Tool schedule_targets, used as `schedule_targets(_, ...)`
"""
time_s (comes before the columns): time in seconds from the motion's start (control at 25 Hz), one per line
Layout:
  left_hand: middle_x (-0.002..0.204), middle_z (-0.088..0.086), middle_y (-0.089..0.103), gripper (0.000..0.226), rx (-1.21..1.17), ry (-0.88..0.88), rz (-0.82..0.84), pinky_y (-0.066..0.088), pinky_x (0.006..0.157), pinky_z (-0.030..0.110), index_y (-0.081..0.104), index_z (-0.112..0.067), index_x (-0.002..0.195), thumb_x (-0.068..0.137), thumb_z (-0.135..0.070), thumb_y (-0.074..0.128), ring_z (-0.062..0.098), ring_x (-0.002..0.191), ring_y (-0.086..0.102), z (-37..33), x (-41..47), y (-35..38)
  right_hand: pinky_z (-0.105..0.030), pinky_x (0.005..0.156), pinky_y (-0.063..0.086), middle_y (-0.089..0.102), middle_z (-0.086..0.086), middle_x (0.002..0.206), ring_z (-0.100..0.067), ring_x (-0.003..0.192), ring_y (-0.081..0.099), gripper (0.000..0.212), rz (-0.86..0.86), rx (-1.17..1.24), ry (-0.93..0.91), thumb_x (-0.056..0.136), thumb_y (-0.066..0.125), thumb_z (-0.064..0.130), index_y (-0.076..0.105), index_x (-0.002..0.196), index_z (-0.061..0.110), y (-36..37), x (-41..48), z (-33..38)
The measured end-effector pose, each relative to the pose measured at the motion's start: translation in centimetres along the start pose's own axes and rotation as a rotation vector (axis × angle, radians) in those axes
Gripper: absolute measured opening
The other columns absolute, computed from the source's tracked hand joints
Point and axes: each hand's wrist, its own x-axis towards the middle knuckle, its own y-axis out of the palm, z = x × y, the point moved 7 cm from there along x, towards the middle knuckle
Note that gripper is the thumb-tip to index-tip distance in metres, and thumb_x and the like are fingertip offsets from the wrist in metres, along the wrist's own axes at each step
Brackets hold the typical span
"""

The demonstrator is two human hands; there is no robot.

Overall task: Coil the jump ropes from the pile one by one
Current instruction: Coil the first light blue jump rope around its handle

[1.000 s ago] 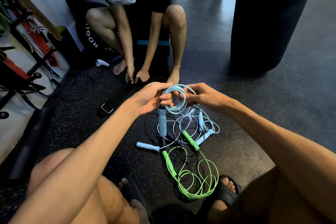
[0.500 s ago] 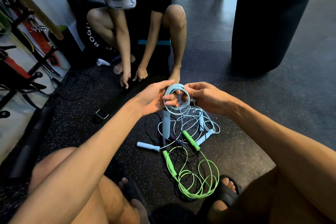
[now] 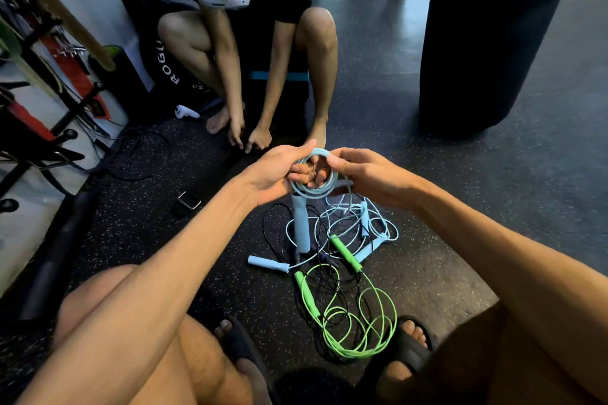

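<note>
In the head view, a light blue jump rope [image 3: 312, 197] is being held as a small round coil just above the pile [image 3: 348, 240] of loose ropes lying on the speckled floor [image 3: 444, 256]. On the side left of the pile's middle, the coil is being pinched by the left grip [image 3: 276, 174], with its fingers curled through the ring. On the other side it is being clasped by the right grip [image 3: 368, 174], thumb on top. One pale blue handle [image 3: 301, 227] of the held rope is hanging straight down, its end just over the pile. Within the pile, a green rope [image 3: 358, 325] is sprawling on the near side. Black cord [image 3: 266, 227] and more pale blue cord are tangled at the far side. Beyond the pile a seated person [image 3: 230, 52] is being seen, and far to the right of it a black punching bag [image 3: 493, 43].
</note>
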Motion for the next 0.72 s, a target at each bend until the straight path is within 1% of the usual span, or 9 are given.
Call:
schedule_targets(0.12,0.049,-0.007,0.028,0.033,-0.019,0.023,0.025,0.040,0.064,0.023,0.052,-0.008,0.080,0.103,-0.028,0.040,0.006,0.041,0.031,0.2,0.1,0.2,-0.053,0.082,0.052,0.063,-0.025,0.094,-0.034,0.089,0.063,0.029,-0.152,-0.136,-0.085,0.099,0.051,0.009,0.045,0.115,-0.014,-1.3,0.2,0.2)
schedule_targets(0.16,0.049,-0.005,0.030,0.035,-0.024,0.018,0.042,0.039,0.069,0.027,0.056,-0.007,0.079,0.103,-0.027,0.041,0.008,0.043,0.032,0.2,0.1,0.2,-0.051,0.076,0.054,0.063,-0.025,0.092,-0.033,0.085,0.062,0.027,-0.195,-0.204,-0.114,0.098,0.052,0.008,0.046,0.112,-0.015,-1.6,0.2,0.5)
schedule_targets(0.2,0.050,-0.004,0.031,0.037,-0.018,0.010,0.065,0.040,0.071,0.029,0.061,-0.007,0.078,0.103,-0.025,0.040,0.009,0.046,0.034,0.2,0.0,0.4,-0.044,0.069,0.055,0.062,-0.025,0.091,-0.029,0.081,0.062,0.025,-0.227,-0.282,-0.145,0.097,0.054,0.007,0.047,0.108,-0.014,-1.6,0.1,0.9)
schedule_targets(0.28,0.051,-0.003,0.036,0.037,0.015,-0.017,0.114,0.040,0.074,0.031,0.065,-0.008,0.080,0.103,-0.019,0.038,0.011,0.051,0.037,0.1,-0.3,0.6,-0.025,0.059,0.053,0.064,-0.026,0.088,-0.019,0.076,0.061,0.023,-0.249,-0.419,-0.222,0.096,0.058,0.008,0.051,0.103,-0.013,-1.4,-0.2,2.0)
schedule_targets(0.36,0.054,-0.002,0.042,0.026,0.015,-0.033,0.154,0.037,0.075,0.031,0.058,-0.005,0.091,0.102,-0.014,0.037,0.012,0.054,0.041,0.0,-0.5,0.8,-0.019,0.061,0.050,0.067,-0.026,0.090,-0.015,0.076,0.062,0.018,-0.250,-0.512,-0.288,0.095,0.060,0.009,0.055,0.100,-0.007,-1.1,-0.4,2.7)
schedule_targets(0.44,0.056,-0.003,0.042,0.021,0.006,-0.028,0.173,0.040,0.071,0.028,0.053,-0.003,0.097,0.102,-0.013,0.035,0.009,0.053,0.040,-0.2,-0.6,0.8,-0.025,0.065,0.053,0.067,-0.025,0.091,-0.015,0.078,0.061,0.013,-0.254,-0.560,-0.317,0.096,0.059,0.012,0.059,0.101,0.001,-1.3,-0.4,2.9)
schedule_targets(0.52,0.053,-0.007,0.038,0.021,-0.034,0.004,0.175,0.039,0.059,0.022,0.051,-0.004,0.097,0.103,-0.013,0.033,0.006,0.047,0.035,-0.5,-0.6,0.9,-0.036,0.065,0.057,0.062,-0.029,0.088,-0.020,0.075,0.059,0.016,-0.257,-0.545,-0.285,0.099,0.054,0.017,0.057,0.104,0.002,-1.3,-0.3,2.6)
schedule_targets(0.64,0.050,-0.010,0.024,0.023,-0.170,0.082,0.156,0.024,0.051,0.020,0.050,-0.007,0.091,0.103,-0.015,0.032,0.005,0.044,0.018,-1.7,-0.5,0.4,-0.052,0.076,0.055,0.064,-0.022,0.080,-0.035,0.074,0.064,0.024,-0.229,-0.409,-0.092,0.104,0.040,0.028,0.048,0.099,0.007,-1.2,-0.2,0.9)
schedule_targets(0.72,0.053,-0.009,0.017,0.026,-0.292,0.122,0.120,0.021,0.051,0.021,0.049,-0.008,0.088,0.103,-0.019,0.031,0.008,0.047,0.011,-2.4,-0.4,-0.3,-0.051,0.082,0.052,0.071,-0.022,0.087,-0.040,0.085,0.068,0.024,-0.162,-0.509,0.060,0.105,0.038,0.032,0.047,0.100,0.010,-1.3,-0.1,-0.8)
